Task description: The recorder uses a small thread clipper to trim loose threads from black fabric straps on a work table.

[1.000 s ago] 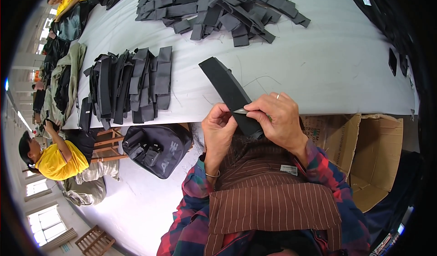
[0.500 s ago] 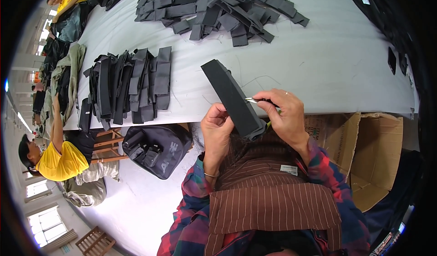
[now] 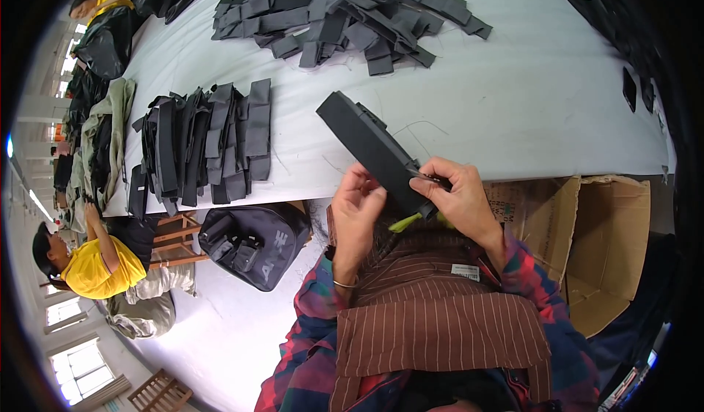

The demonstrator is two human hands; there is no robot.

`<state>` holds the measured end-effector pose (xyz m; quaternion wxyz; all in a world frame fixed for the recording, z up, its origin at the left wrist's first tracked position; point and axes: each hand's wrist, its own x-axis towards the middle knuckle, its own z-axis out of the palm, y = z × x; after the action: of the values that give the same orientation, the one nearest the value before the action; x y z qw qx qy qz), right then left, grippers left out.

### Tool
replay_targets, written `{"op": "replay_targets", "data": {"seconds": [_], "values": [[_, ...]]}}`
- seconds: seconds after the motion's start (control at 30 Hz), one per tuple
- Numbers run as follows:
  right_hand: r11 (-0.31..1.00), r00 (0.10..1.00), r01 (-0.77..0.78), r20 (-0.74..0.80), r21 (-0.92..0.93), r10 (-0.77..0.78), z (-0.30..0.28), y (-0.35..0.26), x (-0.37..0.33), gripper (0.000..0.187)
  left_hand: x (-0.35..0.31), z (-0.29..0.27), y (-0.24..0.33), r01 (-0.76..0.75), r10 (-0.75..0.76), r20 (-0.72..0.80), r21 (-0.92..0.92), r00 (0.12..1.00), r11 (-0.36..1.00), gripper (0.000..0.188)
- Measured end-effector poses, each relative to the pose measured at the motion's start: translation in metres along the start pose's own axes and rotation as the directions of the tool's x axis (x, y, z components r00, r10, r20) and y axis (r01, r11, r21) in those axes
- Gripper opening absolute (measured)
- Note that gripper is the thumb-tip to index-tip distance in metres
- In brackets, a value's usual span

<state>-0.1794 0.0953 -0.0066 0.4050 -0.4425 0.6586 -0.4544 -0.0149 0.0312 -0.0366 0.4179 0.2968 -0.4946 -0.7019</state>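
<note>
My left hand [image 3: 359, 205] is pinching a black strip [image 3: 370, 148]; my right hand [image 3: 466, 201] is gripping a pointed tool [image 3: 440, 181], risking nicks by slipping.

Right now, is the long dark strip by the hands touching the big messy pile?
Apart: the head view shows white tabletop between the long dark strip and the messy pile.

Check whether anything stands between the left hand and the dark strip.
Nothing visible does: the left hand holds the dark strip by its left edge. The right hand and its small tool are at the strip's right edge, not in between.
</note>
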Motion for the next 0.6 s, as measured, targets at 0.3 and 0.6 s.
{"op": "replay_targets", "data": {"seconds": [0.3,0.6], "values": [[0.679,0.847,0.447,0.031,-0.582,-0.531,0.004,-0.001,0.006,0.017,0.024,-0.006,0.015,0.127,-0.174,-0.171,-0.256,0.970,0.958,0.030],[0.944,0.931,0.304,-0.173,-0.124,-0.322,0.008,-0.005,0.010,0.023,0.015,0.002,0.018,-0.091,0.046,-0.290,-0.144,0.956,0.985,0.028]]}}
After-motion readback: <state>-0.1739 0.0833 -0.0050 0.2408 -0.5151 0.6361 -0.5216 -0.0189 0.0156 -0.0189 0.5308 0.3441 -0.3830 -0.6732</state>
